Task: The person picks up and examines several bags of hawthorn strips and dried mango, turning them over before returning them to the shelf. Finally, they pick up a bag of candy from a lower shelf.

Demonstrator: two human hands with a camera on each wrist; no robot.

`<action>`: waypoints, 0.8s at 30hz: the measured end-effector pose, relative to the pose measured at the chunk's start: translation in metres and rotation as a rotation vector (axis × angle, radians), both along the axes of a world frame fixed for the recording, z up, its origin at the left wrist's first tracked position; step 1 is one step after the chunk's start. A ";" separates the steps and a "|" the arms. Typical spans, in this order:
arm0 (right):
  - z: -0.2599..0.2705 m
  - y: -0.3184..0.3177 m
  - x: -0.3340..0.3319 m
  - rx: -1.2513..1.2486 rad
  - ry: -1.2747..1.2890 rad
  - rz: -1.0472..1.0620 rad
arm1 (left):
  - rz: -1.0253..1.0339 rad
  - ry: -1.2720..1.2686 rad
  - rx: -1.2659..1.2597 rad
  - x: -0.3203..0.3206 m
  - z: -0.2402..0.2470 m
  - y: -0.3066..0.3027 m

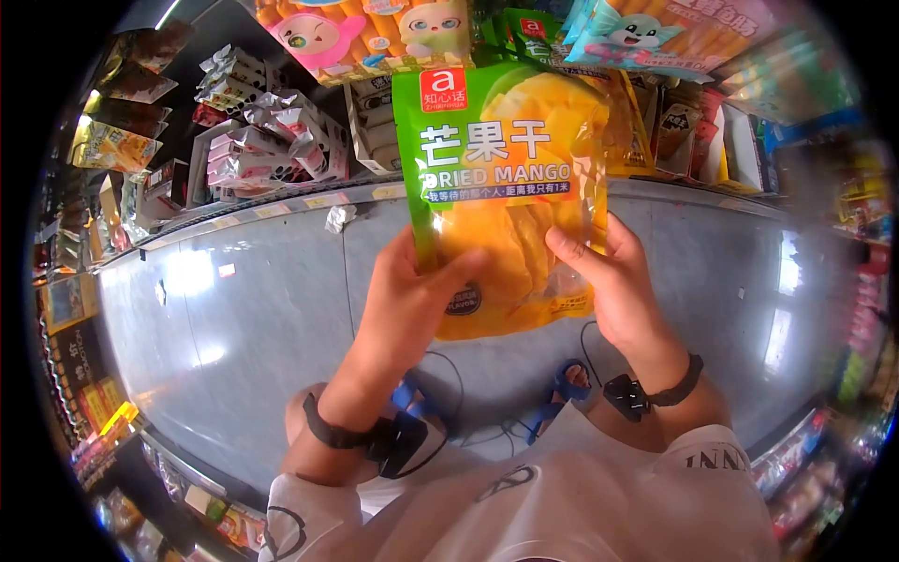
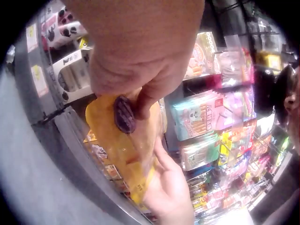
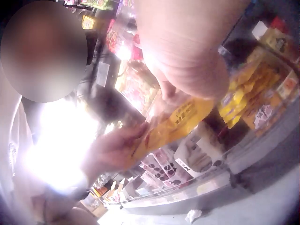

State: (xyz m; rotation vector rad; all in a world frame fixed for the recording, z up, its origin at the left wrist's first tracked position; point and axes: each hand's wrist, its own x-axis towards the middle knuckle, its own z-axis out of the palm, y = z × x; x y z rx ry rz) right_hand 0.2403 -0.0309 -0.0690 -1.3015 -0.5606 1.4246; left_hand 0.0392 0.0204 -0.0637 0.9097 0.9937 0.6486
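A green and yellow bag of dried mango [image 1: 506,206] faces me in the head view, printed side up, held out in front of the shelf. My left hand [image 1: 412,290] grips its lower left edge, thumb across the front and the other fingers behind, hidden. On the opposite edge my right hand [image 1: 613,276] pinches the bag with its thumb on the front. The left wrist view shows the bag's lower end [image 2: 124,140] with a dark oval mark under the left thumb. From the right wrist, the yellow bottom edge [image 3: 173,126] runs between both hands.
Hanging snack bags [image 1: 365,37] and a blue-pink bag [image 1: 655,37] are just above the mango bag. Behind it, a low shelf holds boxes of wrapped snacks [image 1: 272,140]. A white scrap [image 1: 340,218] lies near the shelf edge on the grey floor [image 1: 253,309].
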 end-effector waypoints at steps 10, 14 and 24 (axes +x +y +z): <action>-0.013 -0.008 -0.001 0.401 -1.012 0.006 | 0.088 0.087 0.158 0.012 0.005 -0.006; 0.002 -0.015 -0.003 0.277 -0.393 0.254 | -0.068 0.085 0.171 0.013 0.009 -0.018; 0.019 -0.028 0.028 -0.058 0.717 0.273 | -0.191 0.450 0.818 0.009 0.012 -0.023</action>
